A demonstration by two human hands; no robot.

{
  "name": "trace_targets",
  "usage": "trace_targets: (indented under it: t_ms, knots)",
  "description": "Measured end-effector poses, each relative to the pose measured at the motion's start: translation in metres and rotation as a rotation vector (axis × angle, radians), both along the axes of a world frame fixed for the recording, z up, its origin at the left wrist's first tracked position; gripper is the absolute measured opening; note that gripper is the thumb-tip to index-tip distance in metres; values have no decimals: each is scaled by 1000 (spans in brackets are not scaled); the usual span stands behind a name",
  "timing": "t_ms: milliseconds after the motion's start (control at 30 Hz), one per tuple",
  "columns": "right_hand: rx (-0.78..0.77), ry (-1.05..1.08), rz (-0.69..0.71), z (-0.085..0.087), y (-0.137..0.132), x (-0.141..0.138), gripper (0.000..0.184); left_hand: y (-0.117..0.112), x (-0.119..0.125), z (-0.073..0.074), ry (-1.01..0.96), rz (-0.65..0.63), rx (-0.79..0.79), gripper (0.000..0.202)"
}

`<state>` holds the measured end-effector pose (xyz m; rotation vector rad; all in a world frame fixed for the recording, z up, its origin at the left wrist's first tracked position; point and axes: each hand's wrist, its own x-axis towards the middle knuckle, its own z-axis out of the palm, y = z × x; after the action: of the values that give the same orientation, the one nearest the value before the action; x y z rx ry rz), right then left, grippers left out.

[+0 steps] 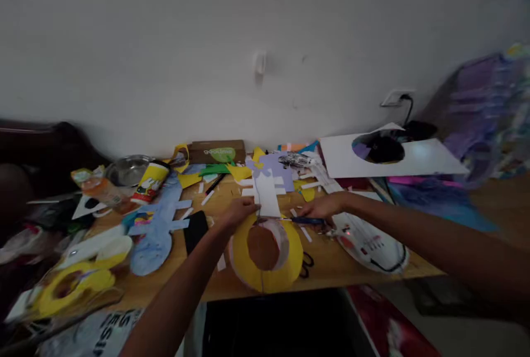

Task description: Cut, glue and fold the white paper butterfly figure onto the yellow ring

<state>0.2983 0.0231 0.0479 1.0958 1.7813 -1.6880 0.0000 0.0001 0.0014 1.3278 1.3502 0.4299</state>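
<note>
A yellow paper ring (292,257) with a large round hole lies at the table's front edge, joined at its top to a white paper strip (269,197). A thin dark line runs down the strip and ring. My left hand (240,212) is closed at the joint, its fingertips pinched on the paper cutout there. My right hand (325,208) grips a slim tool with a dark blue handle (308,220); its thin metal shaft points left across the top of the ring. Black scissor handles (306,265) stick out beside the ring.
A blue paper cutout (153,252), a dark phone (196,230), a yellow cup (149,181), a bottle (105,191) and a metal bowl (129,170) lie left. A cardboard box (217,151) stands behind. Right are a white board (339,155) with a hole and a white oval piece (375,246).
</note>
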Motion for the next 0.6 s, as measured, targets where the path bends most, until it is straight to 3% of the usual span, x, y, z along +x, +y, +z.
trace_targets:
  t_ms: [167, 600]
  knots:
    - [-78, -39, -35, -2, 0, -2, 40, -3, 4, 6, -5, 7, -5, 32]
    - [-88, -72, -25, 7, -7, -3, 46, -8, 9, 13, 10, 74, -40, 32]
